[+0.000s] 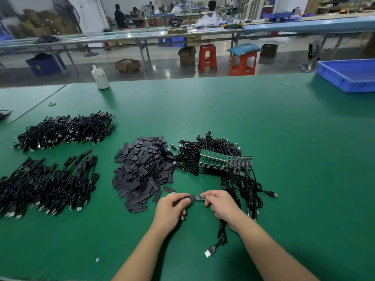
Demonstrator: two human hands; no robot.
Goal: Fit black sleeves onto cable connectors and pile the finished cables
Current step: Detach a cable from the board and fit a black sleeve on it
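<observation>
Right now the sleeve (pixel 188 198) and the connector (pixel 199 197) meet end to end in the air just above the near middle of the worktop (pixel 284 138), and the fit turns on that line. The left hand (pixel 172 206) pinches the sleeve, fingers curled round it; the right hand (pixel 220 203) pinches the connector from the other side, fingers closed on it. Both pieces lie along one axis running left to right, parallel to the near edge, the sleeve to the left of the connector, so the sleeve has to travel rightward over it. Only a short stretch of the connector shows between the two hands: a thin, dark green strip with small parts on it. The sleeve is flat, matt black, and seems to cover the connector's left end, though how far it is on I cannot tell.

The cable (pixel 222 232) drops from the right hand and loops toward the near edge, ending in a plug (pixel 210 252).

Beyond the hands lies the loose sleeve heap (pixel 142 173), with unsleeved cables (pixel 221 161) to its right. Finished piles (pixel 48 185) sit toward the left edge.
</observation>
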